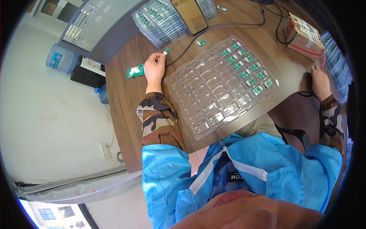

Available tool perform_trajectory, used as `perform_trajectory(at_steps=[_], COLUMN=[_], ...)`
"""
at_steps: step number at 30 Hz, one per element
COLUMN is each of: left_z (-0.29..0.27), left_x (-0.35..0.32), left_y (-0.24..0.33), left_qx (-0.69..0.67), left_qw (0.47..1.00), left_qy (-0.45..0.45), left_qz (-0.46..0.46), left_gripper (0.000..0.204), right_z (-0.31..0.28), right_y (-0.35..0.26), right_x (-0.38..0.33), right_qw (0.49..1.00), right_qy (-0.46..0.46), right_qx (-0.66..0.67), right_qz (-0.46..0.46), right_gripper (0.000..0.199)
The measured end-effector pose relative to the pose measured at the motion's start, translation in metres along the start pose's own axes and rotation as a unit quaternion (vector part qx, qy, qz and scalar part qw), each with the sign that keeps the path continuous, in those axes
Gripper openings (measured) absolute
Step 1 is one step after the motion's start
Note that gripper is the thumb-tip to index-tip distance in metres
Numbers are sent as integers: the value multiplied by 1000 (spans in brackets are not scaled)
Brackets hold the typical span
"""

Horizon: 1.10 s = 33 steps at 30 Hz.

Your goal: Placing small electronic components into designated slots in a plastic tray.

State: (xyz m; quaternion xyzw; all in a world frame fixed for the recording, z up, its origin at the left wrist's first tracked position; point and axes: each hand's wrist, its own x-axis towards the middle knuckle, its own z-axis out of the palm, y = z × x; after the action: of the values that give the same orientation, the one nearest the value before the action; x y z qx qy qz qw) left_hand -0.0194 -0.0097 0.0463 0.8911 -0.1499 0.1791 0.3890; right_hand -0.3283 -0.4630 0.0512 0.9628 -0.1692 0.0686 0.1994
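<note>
My left hand (154, 70) is closed in a pinch on a small green circuit board (167, 50), held above the table's left part. Beside that wrist lies a larger green circuit board (134, 71), its right end next to the hand. A clear plastic tray (198, 131) with a grid of pockets lies in front of me. Small green boards (245, 73) sit in several pockets on its right side. At the table's right edge my right hand (321, 83) is closed, near a red wire (324, 59); what its fingers hold is hidden.
Stacked clear trays (160, 32) of boards stand at the back, with a phone (190, 17) leaning on them. A black cable (228, 24) crosses the table. One loose board (201, 43) lies behind the tray. A cardboard box (305, 38) stands back right, with more stacked trays (337, 65) beyond.
</note>
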Motion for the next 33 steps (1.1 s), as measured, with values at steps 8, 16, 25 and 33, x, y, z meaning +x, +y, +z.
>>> perform_trajectory(at_steps=[8, 16, 25, 33], left_z=[2, 3, -1, 0], left_x=[0, 0, -3, -4], left_y=[0, -2, 5, 2], left_qx=[-12, -17, -28, -32], left_qw=[1000, 1000, 1000, 999], left_qy=[11, -4, 1, 3], left_qz=[21, 1, 5, 2], left_gripper=[19, 19, 17, 17], right_z=[3, -5, -117, -101], right_y=[14, 20, -98, -206], right_x=[-7, -8, 88, 203], right_qw=[994, 994, 956, 844], right_qy=[-24, -69, 165, 369], right_qx=[96, 69, 145, 278], right_qz=[-49, -48, -192, -271], right_gripper=[21, 26, 15, 36])
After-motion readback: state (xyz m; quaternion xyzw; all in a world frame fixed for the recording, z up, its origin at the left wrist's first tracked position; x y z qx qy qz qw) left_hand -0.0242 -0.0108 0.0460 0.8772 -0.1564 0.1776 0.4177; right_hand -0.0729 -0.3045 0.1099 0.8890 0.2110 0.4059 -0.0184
